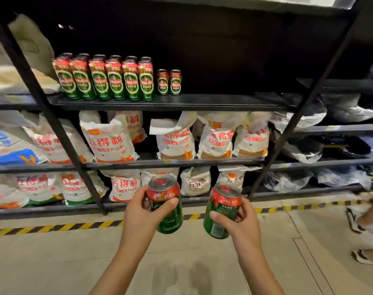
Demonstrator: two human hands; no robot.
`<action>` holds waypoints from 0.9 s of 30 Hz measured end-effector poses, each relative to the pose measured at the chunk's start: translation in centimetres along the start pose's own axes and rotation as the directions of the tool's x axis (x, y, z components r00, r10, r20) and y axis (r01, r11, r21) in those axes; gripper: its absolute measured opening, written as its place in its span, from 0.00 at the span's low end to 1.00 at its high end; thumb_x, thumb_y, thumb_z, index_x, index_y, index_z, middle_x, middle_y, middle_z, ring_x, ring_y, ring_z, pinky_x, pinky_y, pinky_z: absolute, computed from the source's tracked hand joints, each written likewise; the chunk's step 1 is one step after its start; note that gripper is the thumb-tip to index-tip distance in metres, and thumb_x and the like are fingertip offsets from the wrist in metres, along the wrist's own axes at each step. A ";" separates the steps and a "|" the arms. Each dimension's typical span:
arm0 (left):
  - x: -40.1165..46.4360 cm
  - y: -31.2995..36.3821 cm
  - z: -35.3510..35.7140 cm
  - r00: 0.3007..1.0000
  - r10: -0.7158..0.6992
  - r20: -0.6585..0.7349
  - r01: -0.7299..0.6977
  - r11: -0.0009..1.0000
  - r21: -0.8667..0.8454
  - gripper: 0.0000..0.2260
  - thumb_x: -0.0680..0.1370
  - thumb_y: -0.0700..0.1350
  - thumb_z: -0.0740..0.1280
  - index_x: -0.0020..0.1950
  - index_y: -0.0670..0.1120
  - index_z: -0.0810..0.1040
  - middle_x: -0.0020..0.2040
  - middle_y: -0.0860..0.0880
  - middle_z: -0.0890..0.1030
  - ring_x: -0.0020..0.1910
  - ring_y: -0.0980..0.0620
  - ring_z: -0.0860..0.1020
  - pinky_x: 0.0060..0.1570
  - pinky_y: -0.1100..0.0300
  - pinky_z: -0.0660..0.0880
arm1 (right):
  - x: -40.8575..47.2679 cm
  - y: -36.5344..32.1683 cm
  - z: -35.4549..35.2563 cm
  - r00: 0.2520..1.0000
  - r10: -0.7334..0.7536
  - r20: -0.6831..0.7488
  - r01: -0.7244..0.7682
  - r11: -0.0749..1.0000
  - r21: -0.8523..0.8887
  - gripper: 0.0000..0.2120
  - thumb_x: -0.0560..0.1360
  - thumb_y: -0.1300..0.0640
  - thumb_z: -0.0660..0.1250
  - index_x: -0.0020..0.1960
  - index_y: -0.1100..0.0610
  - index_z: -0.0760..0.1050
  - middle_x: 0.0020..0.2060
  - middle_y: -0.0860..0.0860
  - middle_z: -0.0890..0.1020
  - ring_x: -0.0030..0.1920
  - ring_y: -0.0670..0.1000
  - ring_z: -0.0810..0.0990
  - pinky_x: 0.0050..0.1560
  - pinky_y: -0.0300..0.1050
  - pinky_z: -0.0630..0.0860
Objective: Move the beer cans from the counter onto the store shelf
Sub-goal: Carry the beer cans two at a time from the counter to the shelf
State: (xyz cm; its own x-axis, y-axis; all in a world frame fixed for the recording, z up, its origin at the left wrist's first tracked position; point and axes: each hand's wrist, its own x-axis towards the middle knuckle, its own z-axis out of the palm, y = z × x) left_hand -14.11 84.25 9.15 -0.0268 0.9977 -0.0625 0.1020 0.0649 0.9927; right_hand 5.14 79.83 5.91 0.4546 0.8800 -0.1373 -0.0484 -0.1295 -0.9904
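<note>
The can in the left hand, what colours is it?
Red on top, green below, in the head view: can.

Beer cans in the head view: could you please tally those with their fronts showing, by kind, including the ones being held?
Tall cans, front row on the shelf: 6
Short cans on the shelf: 2
Short cans in hand: 2, one in the left hand, one in the right hand
Total: 10

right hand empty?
No, the right hand grips a short beer can, and the left hand holds another can.
</note>
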 end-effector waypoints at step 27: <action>41.9 3.9 0.3 0.995 0.002 -0.102 0.002 0.999 0.042 0.20 0.67 0.45 0.76 0.55 0.52 0.75 0.49 0.54 0.81 0.48 0.61 0.77 0.41 0.66 0.71 | 39.2 -7.2 20.3 0.991 -0.038 0.127 0.041 0.999 -0.019 0.27 0.62 0.62 0.79 0.54 0.47 0.70 0.51 0.48 0.81 0.51 0.46 0.80 0.45 0.37 0.76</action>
State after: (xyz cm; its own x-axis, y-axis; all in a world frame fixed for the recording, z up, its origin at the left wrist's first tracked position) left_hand -14.55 126.30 10.40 -0.1283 0.9905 -0.0491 0.1440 0.0676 0.9873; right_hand 5.28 124.56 7.33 0.3393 0.9353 -0.1004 -0.0126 -0.1022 -0.9947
